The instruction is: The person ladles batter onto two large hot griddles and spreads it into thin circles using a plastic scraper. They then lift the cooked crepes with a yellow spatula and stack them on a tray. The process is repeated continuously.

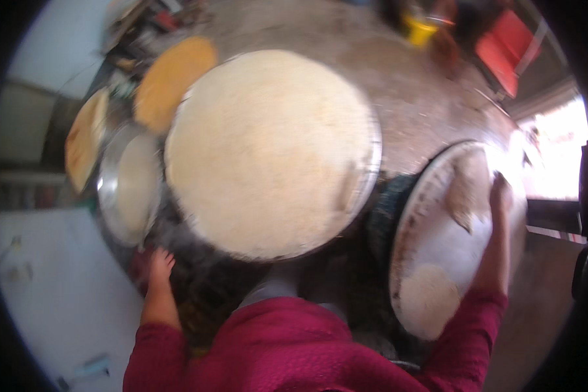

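My left hand (161,264) is at the lower left, below a metal bowl (104,186) of pale contents; its fingers are apart, with nothing seen in them. A dark red thing beside it is too blurred to name. On the right, my right hand (501,191) is over the far right part of a large round metal tray (467,251), its fingers smeared by motion. Close to that hand, a beige, tapering, cloth-like thing (467,193) lies on the tray. A round patch of pale powder or dough (430,297) lies nearer on the same tray.
A very large pale round sheet (271,153) fills a rimmed pan in the middle. Beyond the bowl are an orange-brown disc (175,83) and a browned flat round (85,144). A white surface (59,287) stands at left; a yellow bucket (419,31) and red chair (508,49) stand far right.
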`<state>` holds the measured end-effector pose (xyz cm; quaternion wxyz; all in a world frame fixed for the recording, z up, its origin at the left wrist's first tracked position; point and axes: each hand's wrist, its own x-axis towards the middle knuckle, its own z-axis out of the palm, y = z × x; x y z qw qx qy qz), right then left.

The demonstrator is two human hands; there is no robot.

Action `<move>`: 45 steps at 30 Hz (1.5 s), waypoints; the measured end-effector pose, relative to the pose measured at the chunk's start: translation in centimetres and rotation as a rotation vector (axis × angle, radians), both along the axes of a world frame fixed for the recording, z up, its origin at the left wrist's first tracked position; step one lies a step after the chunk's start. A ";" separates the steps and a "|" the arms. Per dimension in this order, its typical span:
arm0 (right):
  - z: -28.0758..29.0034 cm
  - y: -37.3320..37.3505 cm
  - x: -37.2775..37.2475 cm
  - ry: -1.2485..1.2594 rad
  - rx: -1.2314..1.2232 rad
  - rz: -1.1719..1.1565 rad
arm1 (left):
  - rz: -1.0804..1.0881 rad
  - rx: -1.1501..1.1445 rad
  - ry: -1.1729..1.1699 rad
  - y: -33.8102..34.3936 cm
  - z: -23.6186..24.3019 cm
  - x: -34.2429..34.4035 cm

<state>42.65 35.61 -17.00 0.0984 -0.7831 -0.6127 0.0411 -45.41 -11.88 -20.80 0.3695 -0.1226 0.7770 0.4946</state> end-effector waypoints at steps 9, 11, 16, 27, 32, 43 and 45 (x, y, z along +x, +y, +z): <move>3.9 -10.0 -1.9 -0.221 -0.149 0.256 | -0.039 -0.481 0.814 1.0 -2.1 -4.3; 3.4 -10.0 -0.4 0.218 -0.020 -0.090 | -0.333 -0.744 1.009 0.5 -2.1 -7.2; 2.7 -5.3 -1.7 -0.160 -0.085 -0.340 | 0.127 -0.400 0.399 -0.1 -2.4 -14.2; 8.2 -12.8 -10.1 -0.211 -0.149 0.394 | 0.282 -0.195 -0.016 4.3 -4.5 -14.8; 7.6 -8.7 -10.0 -0.327 0.026 0.050 | 0.159 -0.018 -0.174 4.3 -2.8 -14.9; 7.7 -12.7 -9.9 -0.143 -0.149 0.443 | 0.283 0.146 -0.306 -0.9 2.8 -6.3; 8.7 -14.0 -9.0 -0.134 -0.091 0.397 | 0.238 0.010 -0.254 -0.7 2.2 -7.2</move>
